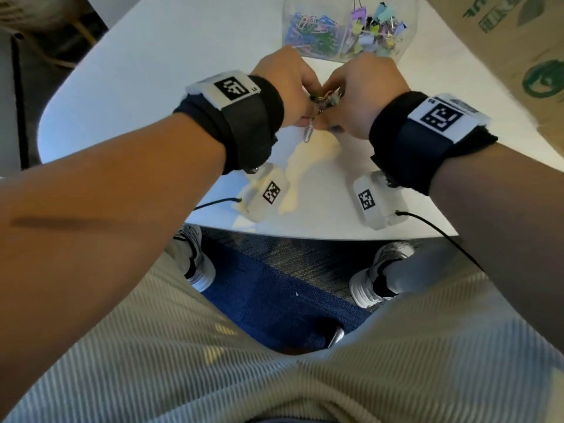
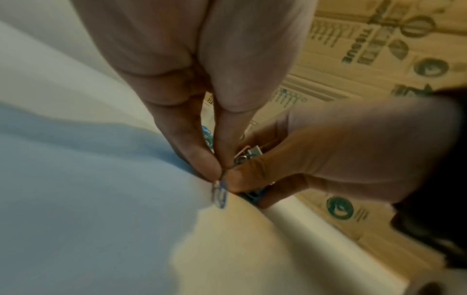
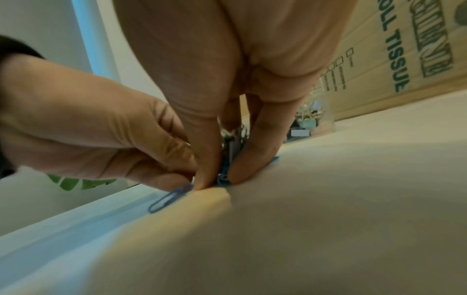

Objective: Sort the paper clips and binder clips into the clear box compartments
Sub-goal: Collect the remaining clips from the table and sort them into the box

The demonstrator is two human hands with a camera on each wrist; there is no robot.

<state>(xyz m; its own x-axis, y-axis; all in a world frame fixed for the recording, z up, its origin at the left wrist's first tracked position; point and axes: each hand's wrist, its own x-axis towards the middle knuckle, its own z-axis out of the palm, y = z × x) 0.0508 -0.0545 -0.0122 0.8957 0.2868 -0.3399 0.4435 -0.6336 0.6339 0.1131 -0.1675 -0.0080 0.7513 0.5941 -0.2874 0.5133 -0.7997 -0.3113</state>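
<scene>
My two hands meet low over the white table (image 1: 152, 71), in front of the clear box (image 1: 287, 25). My left hand (image 1: 308, 119) pinches one end of a blue paper clip (image 1: 309, 133) between thumb and forefinger; the left wrist view shows the blue paper clip (image 2: 220, 194) sticking out below the left hand (image 2: 221, 175). My right hand (image 1: 324, 122) grips a small tangle of clips (image 1: 326, 97). In the right wrist view, the right hand (image 3: 222, 179) presses blue paper clips (image 3: 223, 175) on the table, with binder clips (image 3: 233, 143) behind. The box holds paper clips (image 1: 311, 29) left and binder clips (image 1: 375, 29) right.
A large printed cardboard carton (image 1: 503, 56) stands along the table's right side, close to the clear box. The table's rounded front edge (image 1: 305, 235) is just below my wrists, with my knees and blue carpet beneath it.
</scene>
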